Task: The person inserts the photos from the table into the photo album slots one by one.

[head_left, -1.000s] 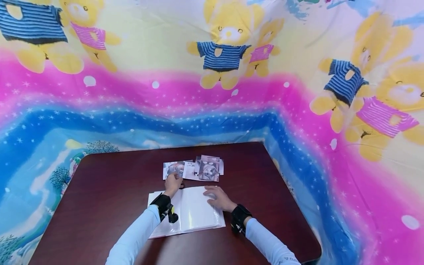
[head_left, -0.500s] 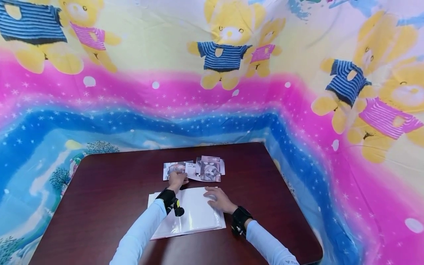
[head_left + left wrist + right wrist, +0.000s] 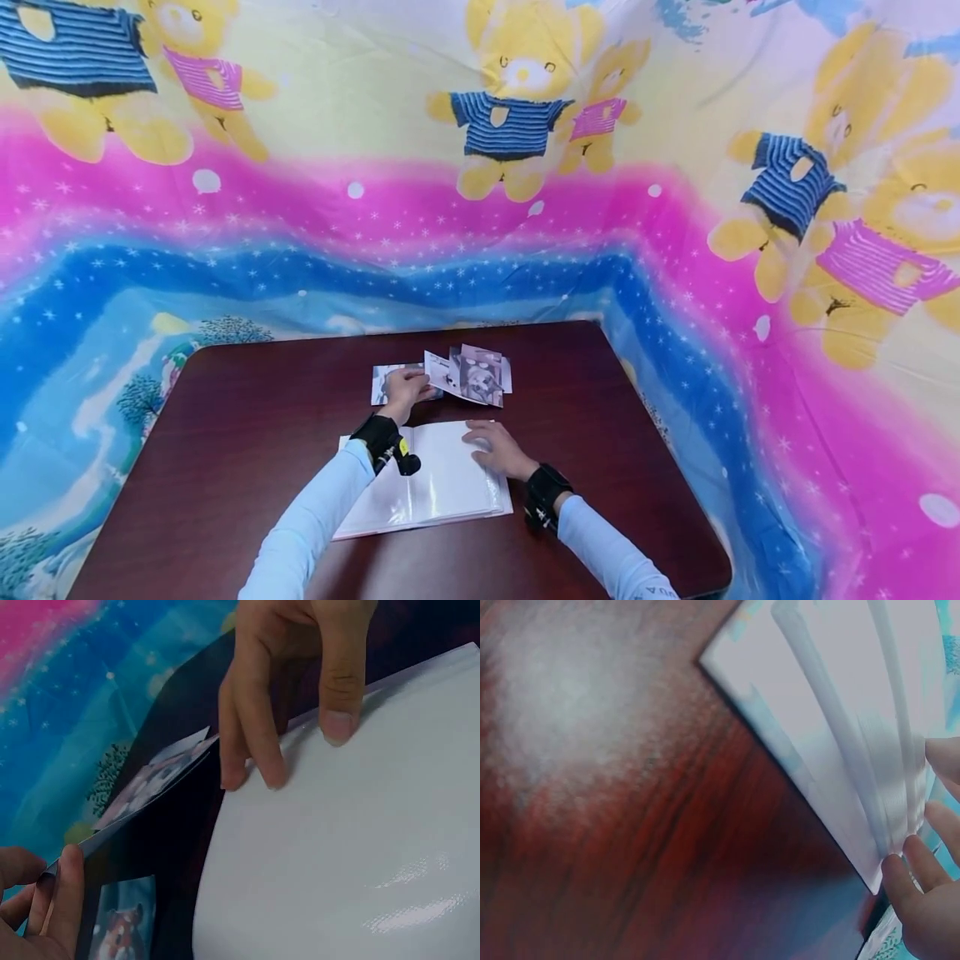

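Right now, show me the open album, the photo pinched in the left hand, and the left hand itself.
Open album [image 3: 453,473]: head view, on its right page.
Photo [image 3: 441,374]: head view, on its printed face.
Left hand [image 3: 405,391]: head view, on its back.

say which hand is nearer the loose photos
Left: the left hand pinches one of the loose photos by its edge; the right hand touches the open album, apart from them.

Leftmost photo [image 3: 380,385] partly behind left fingers [image 3: 69,889], cut off in left wrist view
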`<action>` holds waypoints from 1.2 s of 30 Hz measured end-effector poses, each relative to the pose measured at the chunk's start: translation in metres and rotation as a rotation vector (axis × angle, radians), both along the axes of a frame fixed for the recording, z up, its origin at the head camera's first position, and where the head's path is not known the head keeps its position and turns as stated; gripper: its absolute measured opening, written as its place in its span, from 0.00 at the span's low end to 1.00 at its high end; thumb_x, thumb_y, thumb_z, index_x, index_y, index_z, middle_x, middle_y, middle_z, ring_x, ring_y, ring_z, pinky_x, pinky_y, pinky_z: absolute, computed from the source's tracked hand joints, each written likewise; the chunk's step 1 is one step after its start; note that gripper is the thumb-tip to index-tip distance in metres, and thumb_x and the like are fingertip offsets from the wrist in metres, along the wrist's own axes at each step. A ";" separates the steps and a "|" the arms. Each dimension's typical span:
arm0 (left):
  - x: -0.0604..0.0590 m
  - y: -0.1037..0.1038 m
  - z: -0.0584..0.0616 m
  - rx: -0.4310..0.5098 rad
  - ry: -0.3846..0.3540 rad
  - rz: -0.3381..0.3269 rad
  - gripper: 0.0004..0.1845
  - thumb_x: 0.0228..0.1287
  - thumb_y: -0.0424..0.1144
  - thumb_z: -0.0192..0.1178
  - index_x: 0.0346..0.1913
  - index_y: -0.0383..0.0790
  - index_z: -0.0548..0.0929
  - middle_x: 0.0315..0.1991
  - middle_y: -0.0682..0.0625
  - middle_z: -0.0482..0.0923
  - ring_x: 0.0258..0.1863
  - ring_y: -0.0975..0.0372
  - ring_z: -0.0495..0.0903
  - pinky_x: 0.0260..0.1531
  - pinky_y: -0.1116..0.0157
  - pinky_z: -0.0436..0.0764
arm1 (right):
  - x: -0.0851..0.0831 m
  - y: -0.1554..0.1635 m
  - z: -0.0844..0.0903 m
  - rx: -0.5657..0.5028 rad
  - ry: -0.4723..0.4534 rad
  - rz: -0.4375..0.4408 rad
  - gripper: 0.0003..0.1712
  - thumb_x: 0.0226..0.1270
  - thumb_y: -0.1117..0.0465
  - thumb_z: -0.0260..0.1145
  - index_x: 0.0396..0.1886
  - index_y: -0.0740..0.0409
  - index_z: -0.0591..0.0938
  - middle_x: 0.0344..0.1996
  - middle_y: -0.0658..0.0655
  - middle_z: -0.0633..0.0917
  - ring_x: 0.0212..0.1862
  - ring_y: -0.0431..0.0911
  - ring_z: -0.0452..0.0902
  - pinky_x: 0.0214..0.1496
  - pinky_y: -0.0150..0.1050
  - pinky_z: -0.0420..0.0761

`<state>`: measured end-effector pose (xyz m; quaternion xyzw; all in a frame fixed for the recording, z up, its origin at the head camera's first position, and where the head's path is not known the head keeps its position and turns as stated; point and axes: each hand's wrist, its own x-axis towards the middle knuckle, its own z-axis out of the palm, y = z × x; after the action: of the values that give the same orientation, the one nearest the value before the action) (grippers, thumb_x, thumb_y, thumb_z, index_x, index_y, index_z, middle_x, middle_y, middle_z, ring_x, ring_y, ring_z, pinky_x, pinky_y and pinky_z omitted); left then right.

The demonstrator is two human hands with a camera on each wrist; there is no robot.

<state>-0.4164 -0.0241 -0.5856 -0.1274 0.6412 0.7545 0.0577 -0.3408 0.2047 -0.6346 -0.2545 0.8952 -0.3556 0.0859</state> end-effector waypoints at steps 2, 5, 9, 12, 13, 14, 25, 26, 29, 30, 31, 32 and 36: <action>0.003 -0.005 0.006 -0.004 0.000 0.003 0.19 0.70 0.25 0.55 0.62 0.21 0.74 0.56 0.25 0.74 0.44 0.47 0.84 0.53 0.52 0.79 | 0.000 -0.002 0.001 0.004 -0.007 0.001 0.16 0.67 0.67 0.66 0.54 0.60 0.84 0.66 0.60 0.73 0.67 0.57 0.63 0.67 0.56 0.64; 0.007 -0.015 0.013 -0.011 0.009 0.003 0.20 0.70 0.26 0.54 0.63 0.21 0.72 0.55 0.25 0.74 0.46 0.46 0.84 0.55 0.51 0.78 | -0.001 -0.005 0.002 -0.010 -0.011 0.004 0.16 0.67 0.68 0.65 0.54 0.60 0.84 0.66 0.61 0.73 0.67 0.57 0.62 0.66 0.55 0.65; 0.015 -0.028 0.020 -0.030 0.019 0.039 0.19 0.69 0.25 0.56 0.60 0.22 0.75 0.52 0.26 0.77 0.44 0.46 0.85 0.49 0.55 0.82 | -0.001 -0.009 0.000 -0.030 0.074 -0.004 0.16 0.65 0.71 0.65 0.52 0.62 0.84 0.61 0.63 0.76 0.63 0.59 0.66 0.64 0.56 0.66; 0.021 -0.037 0.022 -0.036 0.028 0.068 0.18 0.67 0.25 0.57 0.59 0.22 0.75 0.51 0.25 0.77 0.37 0.51 0.87 0.47 0.55 0.83 | -0.004 -0.015 0.000 -0.068 0.169 -0.033 0.15 0.62 0.73 0.64 0.48 0.62 0.85 0.56 0.64 0.80 0.59 0.59 0.69 0.62 0.55 0.66; 0.023 -0.040 0.022 -0.031 0.032 0.076 0.19 0.67 0.24 0.57 0.59 0.22 0.75 0.52 0.25 0.76 0.35 0.54 0.87 0.47 0.55 0.83 | -0.005 -0.017 0.000 -0.086 0.197 -0.042 0.15 0.62 0.74 0.64 0.47 0.62 0.86 0.55 0.64 0.81 0.58 0.59 0.71 0.61 0.54 0.67; 0.025 -0.042 0.022 -0.024 0.034 0.086 0.19 0.67 0.24 0.57 0.59 0.21 0.75 0.52 0.24 0.76 0.32 0.58 0.86 0.47 0.55 0.82 | -0.006 -0.020 0.000 -0.108 0.217 -0.054 0.15 0.61 0.74 0.63 0.46 0.62 0.86 0.53 0.63 0.82 0.57 0.58 0.72 0.61 0.54 0.67; 0.052 -0.064 0.015 0.105 0.002 0.221 0.22 0.69 0.23 0.55 0.63 0.21 0.69 0.52 0.26 0.75 0.30 0.62 0.85 0.45 0.62 0.83 | -0.008 -0.052 0.010 -0.421 -0.044 -0.172 0.13 0.68 0.72 0.61 0.51 0.71 0.81 0.46 0.65 0.85 0.50 0.57 0.79 0.53 0.41 0.78; 0.056 -0.064 0.014 0.121 0.003 0.226 0.22 0.68 0.22 0.55 0.64 0.20 0.68 0.52 0.26 0.75 0.29 0.62 0.85 0.44 0.62 0.83 | -0.008 -0.055 0.009 -0.464 -0.116 -0.178 0.15 0.71 0.71 0.60 0.54 0.74 0.78 0.47 0.67 0.84 0.51 0.59 0.79 0.52 0.42 0.78; 0.068 -0.062 0.008 0.163 0.003 0.218 0.24 0.68 0.20 0.54 0.65 0.18 0.65 0.50 0.28 0.76 0.29 0.62 0.85 0.43 0.63 0.84 | -0.009 -0.063 0.011 -0.593 -0.303 -0.216 0.24 0.75 0.67 0.58 0.63 0.80 0.66 0.50 0.72 0.82 0.54 0.64 0.77 0.55 0.49 0.78; 0.072 -0.061 0.005 0.176 0.002 0.211 0.25 0.67 0.19 0.54 0.66 0.17 0.63 0.49 0.29 0.76 0.28 0.61 0.85 0.43 0.63 0.84 | -0.010 -0.064 0.011 -0.635 -0.355 -0.238 0.28 0.76 0.66 0.57 0.65 0.80 0.62 0.51 0.73 0.81 0.54 0.66 0.76 0.55 0.51 0.78; 0.076 -0.060 0.002 0.186 0.001 0.200 0.26 0.66 0.18 0.53 0.66 0.16 0.62 0.48 0.29 0.76 0.29 0.61 0.85 0.43 0.63 0.84 | -0.011 -0.066 0.012 -0.684 -0.406 -0.265 0.30 0.76 0.65 0.56 0.67 0.80 0.58 0.51 0.74 0.81 0.55 0.66 0.76 0.56 0.53 0.77; 0.080 -0.058 0.000 0.190 -0.001 0.185 0.26 0.66 0.18 0.53 0.66 0.15 0.62 0.47 0.29 0.76 0.28 0.60 0.85 0.43 0.62 0.84 | -0.011 -0.067 0.012 -0.718 -0.442 -0.291 0.33 0.77 0.64 0.56 0.69 0.79 0.54 0.52 0.73 0.81 0.54 0.66 0.76 0.56 0.54 0.77; 0.096 -0.054 -0.012 0.165 -0.011 0.110 0.26 0.65 0.18 0.54 0.64 0.14 0.61 0.44 0.30 0.79 0.31 0.57 0.86 0.43 0.60 0.84 | -0.015 -0.070 0.015 -0.812 -0.488 -0.362 0.36 0.76 0.62 0.58 0.70 0.77 0.50 0.49 0.70 0.83 0.48 0.58 0.82 0.54 0.50 0.80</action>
<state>-0.3207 -0.0779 -0.5974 -0.1614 0.5687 0.8060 0.0303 -0.3556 0.1343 -0.6197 -0.0175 0.6685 -0.7331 0.1239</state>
